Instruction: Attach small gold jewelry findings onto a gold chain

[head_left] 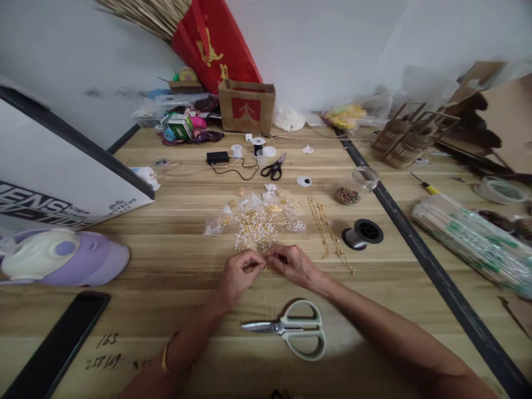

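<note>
My left hand (241,273) and my right hand (292,264) meet at the fingertips over the middle of the wooden table. Both are closed in a pinch; a tiny gold-coloured piece shows just under the fingertips, but what each hand grips is too small to make out. Right beyond them lies a pile of small gold and silver beads (254,228) with several little clear bags around it. Scissors with pale green handles (302,329) rest in front of my hands. To the right are gold chains (328,230) and a spool of fine clear line (361,235).
Black scissors (272,168), a black adapter (218,157) and a clear jar of beads (348,194) stand farther back. On the left are a phone (60,343), a purple-and-white bottle (78,257) and a large white box (62,166). Bagged sticks (469,238) lie right.
</note>
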Motion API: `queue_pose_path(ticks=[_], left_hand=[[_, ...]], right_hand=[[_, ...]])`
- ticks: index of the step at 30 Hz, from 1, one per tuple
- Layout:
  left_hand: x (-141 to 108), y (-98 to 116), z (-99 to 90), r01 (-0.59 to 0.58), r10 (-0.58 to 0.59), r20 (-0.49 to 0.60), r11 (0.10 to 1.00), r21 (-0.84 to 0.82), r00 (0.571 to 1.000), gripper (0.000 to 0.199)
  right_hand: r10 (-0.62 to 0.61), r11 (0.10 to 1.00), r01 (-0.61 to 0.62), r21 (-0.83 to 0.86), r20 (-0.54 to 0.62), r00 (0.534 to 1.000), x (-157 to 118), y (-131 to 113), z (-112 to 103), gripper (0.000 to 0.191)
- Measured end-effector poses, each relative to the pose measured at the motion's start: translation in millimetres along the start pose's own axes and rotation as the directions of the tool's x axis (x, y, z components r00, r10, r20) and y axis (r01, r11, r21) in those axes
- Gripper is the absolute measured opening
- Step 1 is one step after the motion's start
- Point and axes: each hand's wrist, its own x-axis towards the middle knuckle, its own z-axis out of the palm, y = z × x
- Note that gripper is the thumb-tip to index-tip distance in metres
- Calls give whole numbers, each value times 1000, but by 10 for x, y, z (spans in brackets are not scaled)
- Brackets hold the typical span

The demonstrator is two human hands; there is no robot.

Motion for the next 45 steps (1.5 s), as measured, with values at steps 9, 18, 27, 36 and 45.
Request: queue_pose_path(ticks=[9, 18, 27, 36, 45], left_hand=[[18, 26, 9, -142, 145, -37, 988, 67, 989, 10], [3, 57, 34, -282, 297, -62, 942, 183, 953, 13], [29, 98, 41, -330, 353, -80, 920, 212, 932, 14], [17, 45, 41, -301, 316, -92, 942, 147, 944, 12], [15, 51, 32, -285, 299, -86, 948, 143, 950, 11]], right_hand=[[161, 870, -225, 439, 180, 970, 32, 64, 73, 14], [208, 775, -317, 547, 253, 945, 58, 44, 57, 20], [181, 761, -302, 574, 259, 949, 60, 63, 66, 22], [166, 757, -285, 588, 248, 954, 51, 67, 65, 24], [183, 784, -288, 550, 238, 954, 54, 31, 30, 24]])
